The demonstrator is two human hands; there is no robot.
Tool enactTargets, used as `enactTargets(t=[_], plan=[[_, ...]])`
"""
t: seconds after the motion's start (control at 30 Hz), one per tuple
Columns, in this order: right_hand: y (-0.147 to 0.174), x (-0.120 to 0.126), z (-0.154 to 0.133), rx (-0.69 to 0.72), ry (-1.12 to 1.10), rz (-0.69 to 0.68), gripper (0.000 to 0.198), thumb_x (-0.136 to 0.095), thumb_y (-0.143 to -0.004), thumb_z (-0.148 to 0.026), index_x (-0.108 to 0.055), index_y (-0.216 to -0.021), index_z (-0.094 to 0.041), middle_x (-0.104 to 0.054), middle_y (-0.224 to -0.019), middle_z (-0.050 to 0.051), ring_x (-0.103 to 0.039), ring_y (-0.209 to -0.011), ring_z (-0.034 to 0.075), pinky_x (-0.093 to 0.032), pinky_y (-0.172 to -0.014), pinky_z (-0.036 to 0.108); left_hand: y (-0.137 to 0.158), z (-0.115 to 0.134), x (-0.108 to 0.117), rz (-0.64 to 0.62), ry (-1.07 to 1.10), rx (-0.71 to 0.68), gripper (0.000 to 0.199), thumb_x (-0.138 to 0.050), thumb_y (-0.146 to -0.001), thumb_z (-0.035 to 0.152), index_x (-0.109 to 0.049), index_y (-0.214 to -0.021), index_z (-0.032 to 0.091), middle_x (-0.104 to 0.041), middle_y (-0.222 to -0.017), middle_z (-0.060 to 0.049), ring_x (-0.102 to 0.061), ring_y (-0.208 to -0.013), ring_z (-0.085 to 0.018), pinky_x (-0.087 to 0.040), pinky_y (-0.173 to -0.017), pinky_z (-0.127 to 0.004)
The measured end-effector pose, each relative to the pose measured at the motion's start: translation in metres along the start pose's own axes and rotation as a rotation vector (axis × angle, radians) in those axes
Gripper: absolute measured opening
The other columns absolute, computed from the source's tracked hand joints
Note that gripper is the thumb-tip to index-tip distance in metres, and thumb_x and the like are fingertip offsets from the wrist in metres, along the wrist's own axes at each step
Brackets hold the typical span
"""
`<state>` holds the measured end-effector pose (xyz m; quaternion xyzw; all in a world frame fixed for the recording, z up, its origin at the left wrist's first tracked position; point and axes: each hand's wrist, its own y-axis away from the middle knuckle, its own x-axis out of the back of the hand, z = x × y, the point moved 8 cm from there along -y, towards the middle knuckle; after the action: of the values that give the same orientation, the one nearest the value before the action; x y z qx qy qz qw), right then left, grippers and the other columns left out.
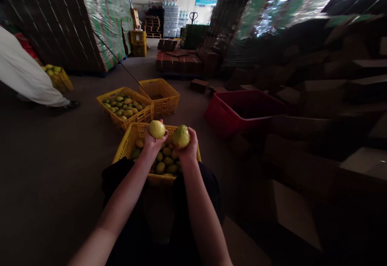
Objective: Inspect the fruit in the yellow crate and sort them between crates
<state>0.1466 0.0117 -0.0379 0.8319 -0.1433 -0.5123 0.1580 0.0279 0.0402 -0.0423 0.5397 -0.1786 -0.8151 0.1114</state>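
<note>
My left hand [151, 142] is closed around a round, pale yellow mango [157, 129]. Beside it, a larger, greener mango [181, 136] sits in my right hand [190, 147], whose fingers wrap its right side. Both fruits are raised above a yellow plastic crate [124, 143] that stands between my knees. Inside that crate lie several yellow-green mangoes [167, 161], partly hidden by my forearms.
Ahead are a yellow crate of fruit [104, 98] and another yellow crate [166, 104]. A red bin [223, 115] stands right, near cardboard boxes [296, 209]. Wrapped stacks [104, 20] rise behind. A person's pale trouser leg [26, 72] shows left, near a fruit-filled crate [63, 81].
</note>
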Motion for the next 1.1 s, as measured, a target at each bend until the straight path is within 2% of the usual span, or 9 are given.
enactTargets(t=[0.17,0.23,0.33,0.43,0.53,0.67,0.8,1.0,1.1], plan=[[-0.011,0.004,0.002,0.003,0.024,-0.028,0.015,-0.054,-0.086,-0.029,-0.064,-0.079,-0.02,-0.07,-0.063,-0.001,-0.066,-0.056,0.014,-0.056,-0.055,0.024,-0.003,0.002,0.004,0.092,-0.017,-0.012,0.025,-0.039,-0.094,0.027,-0.063,-0.086,0.025,-0.065,-0.066,0.001,-0.064,-0.063,-0.013,-0.052,-0.065,-0.023],[-0.015,0.005,0.003,0.014,0.031,-0.03,0.014,-0.054,-0.085,-0.026,-0.063,-0.077,-0.02,-0.069,-0.062,-0.002,-0.066,-0.054,0.013,-0.057,-0.057,0.024,-0.001,0.0,-0.002,0.045,0.038,0.002,0.027,-0.037,-0.094,0.029,-0.063,-0.088,0.023,-0.065,-0.066,0.0,-0.066,-0.067,-0.014,-0.054,-0.067,-0.023],[-0.016,0.008,0.007,-0.017,0.035,0.01,0.019,-0.05,-0.086,-0.026,-0.061,-0.072,-0.02,-0.068,-0.058,-0.002,-0.065,-0.052,0.014,-0.058,-0.057,0.026,0.007,-0.003,-0.014,-0.097,0.127,0.039,0.028,-0.038,-0.094,0.034,-0.063,-0.089,0.021,-0.067,-0.072,-0.004,-0.069,-0.076,-0.016,-0.056,-0.073,-0.026],[-0.008,0.006,0.007,-0.036,0.035,0.019,0.022,-0.048,-0.086,-0.03,-0.061,-0.071,-0.019,-0.068,-0.058,0.0,-0.065,-0.052,0.015,-0.056,-0.053,0.026,0.013,-0.007,-0.018,-0.151,0.137,0.094,0.024,-0.046,-0.091,0.036,-0.062,-0.084,0.02,-0.065,-0.071,-0.002,-0.065,-0.068,-0.013,-0.055,-0.068,-0.023],[0.002,0.0,-0.001,0.016,0.002,-0.033,0.025,-0.052,-0.083,-0.038,-0.063,-0.072,-0.018,-0.068,-0.06,0.001,-0.065,-0.054,0.015,-0.056,-0.054,0.026,0.013,-0.006,-0.015,-0.139,0.092,0.096,0.02,-0.051,-0.087,0.035,-0.059,-0.078,0.02,-0.062,-0.067,-0.001,-0.061,-0.062,-0.011,-0.053,-0.063,-0.02],[0.012,-0.006,-0.013,0.118,-0.044,-0.102,0.022,-0.055,-0.08,-0.036,-0.063,-0.07,-0.019,-0.068,-0.061,-0.001,-0.065,-0.056,0.015,-0.058,-0.063,0.029,0.01,-0.004,-0.011,-0.104,0.027,0.031,0.011,-0.056,-0.083,0.027,-0.058,-0.074,0.021,-0.063,-0.067,0.002,-0.062,-0.066,-0.01,-0.054,-0.07,-0.022],[0.012,-0.008,-0.016,0.206,-0.009,-0.121,0.022,-0.057,-0.079,-0.036,-0.065,-0.07,-0.018,-0.069,-0.063,-0.001,-0.065,-0.057,0.013,-0.056,-0.063,0.027,0.013,-0.011,-0.015,-0.143,-0.006,0.053,0.018,-0.05,-0.083,0.023,-0.059,-0.069,0.019,-0.063,-0.062,0.0,-0.061,-0.06,-0.012,-0.052,-0.065,-0.024],[0.022,-0.01,-0.026,0.482,0.234,-0.114,0.022,-0.06,-0.078,-0.033,-0.069,-0.066,-0.018,-0.07,-0.065,-0.001,-0.064,-0.063,0.013,-0.052,-0.065,0.024,0.017,0.008,-0.023,-0.215,-0.325,-0.227,0.036,-0.042,-0.084,0.026,-0.065,-0.058,0.015,-0.064,-0.057,-0.005,-0.058,-0.054,-0.012,-0.044,-0.053,-0.021],[0.028,-0.01,-0.027,0.533,0.279,-0.123,0.016,-0.061,-0.078,-0.027,-0.07,-0.066,-0.02,-0.071,-0.067,-0.002,-0.065,-0.067,0.014,-0.051,-0.066,0.024,0.019,0.013,-0.024,-0.244,-0.377,-0.278,0.035,-0.044,-0.082,0.028,-0.066,-0.057,0.017,-0.066,-0.059,-0.004,-0.058,-0.055,-0.012,-0.042,-0.053,-0.021]])
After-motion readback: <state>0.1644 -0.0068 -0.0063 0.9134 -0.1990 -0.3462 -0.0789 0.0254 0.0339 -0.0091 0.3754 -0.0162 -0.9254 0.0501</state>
